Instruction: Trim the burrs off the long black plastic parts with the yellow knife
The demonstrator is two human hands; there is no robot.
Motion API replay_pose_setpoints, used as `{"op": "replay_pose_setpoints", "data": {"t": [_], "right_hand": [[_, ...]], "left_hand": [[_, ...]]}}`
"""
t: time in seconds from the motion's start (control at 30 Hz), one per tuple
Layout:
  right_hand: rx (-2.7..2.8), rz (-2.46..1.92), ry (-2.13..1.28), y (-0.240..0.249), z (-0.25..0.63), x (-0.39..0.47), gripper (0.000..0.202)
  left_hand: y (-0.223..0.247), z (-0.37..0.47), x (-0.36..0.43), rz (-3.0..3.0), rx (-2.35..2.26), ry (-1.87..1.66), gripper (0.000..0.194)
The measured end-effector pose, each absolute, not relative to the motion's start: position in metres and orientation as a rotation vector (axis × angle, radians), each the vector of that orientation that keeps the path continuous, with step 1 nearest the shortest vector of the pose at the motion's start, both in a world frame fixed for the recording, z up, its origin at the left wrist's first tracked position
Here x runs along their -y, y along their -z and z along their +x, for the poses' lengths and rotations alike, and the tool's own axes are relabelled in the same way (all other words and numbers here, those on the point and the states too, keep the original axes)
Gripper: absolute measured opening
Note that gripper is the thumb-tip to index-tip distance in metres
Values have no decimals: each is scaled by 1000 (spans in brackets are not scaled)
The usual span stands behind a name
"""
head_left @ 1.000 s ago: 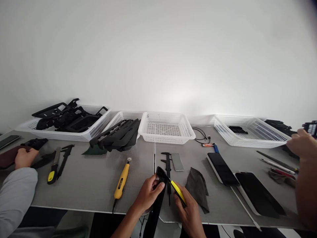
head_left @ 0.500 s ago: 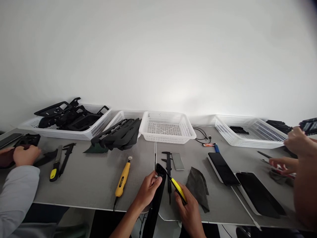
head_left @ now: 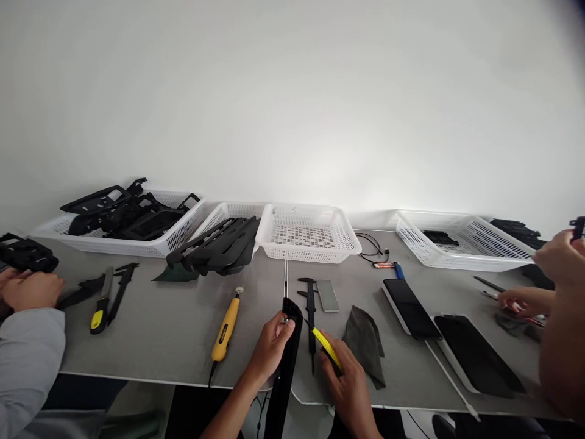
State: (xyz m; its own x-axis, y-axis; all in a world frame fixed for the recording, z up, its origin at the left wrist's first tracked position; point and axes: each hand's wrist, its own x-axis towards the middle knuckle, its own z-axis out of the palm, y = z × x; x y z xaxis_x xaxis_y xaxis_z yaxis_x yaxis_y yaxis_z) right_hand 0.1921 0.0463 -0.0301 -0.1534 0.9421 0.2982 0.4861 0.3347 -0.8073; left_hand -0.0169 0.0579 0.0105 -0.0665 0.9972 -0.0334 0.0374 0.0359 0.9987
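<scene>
Head view: pinching a long, plasticky black strip with left hand over the front edge of the bench, gripping a skinny yellow-handled tool in right hand.

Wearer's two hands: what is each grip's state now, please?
Left hand: closed, holding the long black part.
Right hand: closed, holding the yellow-handled tool.

Bare tabletop beyond left hand, flanked by rotary tool, caliper

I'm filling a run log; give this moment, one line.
left hand: long black part | right hand: yellow-handled tool | nearby: vernier caliper, grey cloth
</scene>
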Motion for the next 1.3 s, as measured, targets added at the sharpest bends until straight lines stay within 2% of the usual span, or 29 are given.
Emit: {"op": "replay_pose_setpoints", "data": {"t": [0.47, 1.03, 1.3], "right_hand": [[1787, -1269, -660, 27, 190, -46, 41], [1773, -1231, -737, 16, 192, -46, 39], [1694, -1249, -679, 18, 191, -47, 38]], "left_hand": [[-19, -16, -59, 1139, -1347, -1229, 53], [-11, -15, -57, 1386, -1337, -1059, 52], [-7, -15, -57, 1327, -1324, -1111, 41]]}}
